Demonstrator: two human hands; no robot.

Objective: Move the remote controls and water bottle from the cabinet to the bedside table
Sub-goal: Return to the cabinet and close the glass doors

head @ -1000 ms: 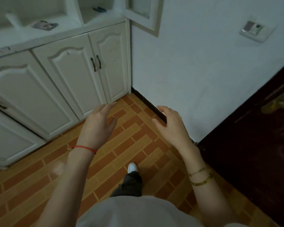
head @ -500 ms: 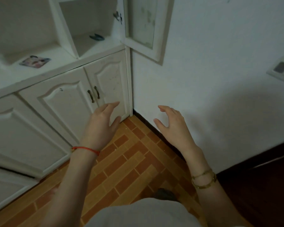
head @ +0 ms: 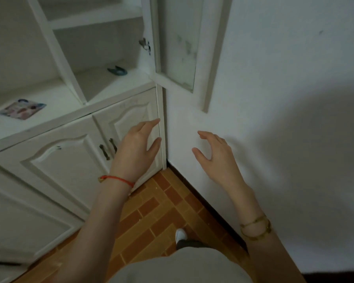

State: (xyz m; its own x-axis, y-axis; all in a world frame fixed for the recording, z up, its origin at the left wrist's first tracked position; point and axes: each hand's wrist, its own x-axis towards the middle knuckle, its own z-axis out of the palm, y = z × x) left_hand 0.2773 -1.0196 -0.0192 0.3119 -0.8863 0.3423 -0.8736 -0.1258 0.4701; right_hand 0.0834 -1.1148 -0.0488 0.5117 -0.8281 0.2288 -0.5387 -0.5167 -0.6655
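Observation:
A white cabinet (head: 74, 123) fills the left of the view, with open shelves above and closed doors below. No remote control or water bottle shows in it. My left hand (head: 136, 152), a red string on its wrist, hangs empty with fingers apart in front of the lower right cabinet door. My right hand (head: 216, 155), gold bangles on its wrist, is open and empty in front of the white wall.
A small dark blue object (head: 117, 70) lies on the right shelf compartment. A colourful flat packet (head: 22, 109) lies on the cabinet ledge. The glass upper door (head: 180, 43) stands swung open against the wall. Brick-patterned floor (head: 155, 213) runs below, with my shoe showing.
My view has tilted up and moved closer to the cabinet; the upper shelves now show and the dark door at right has left the frame. Both hands stay open and raised.

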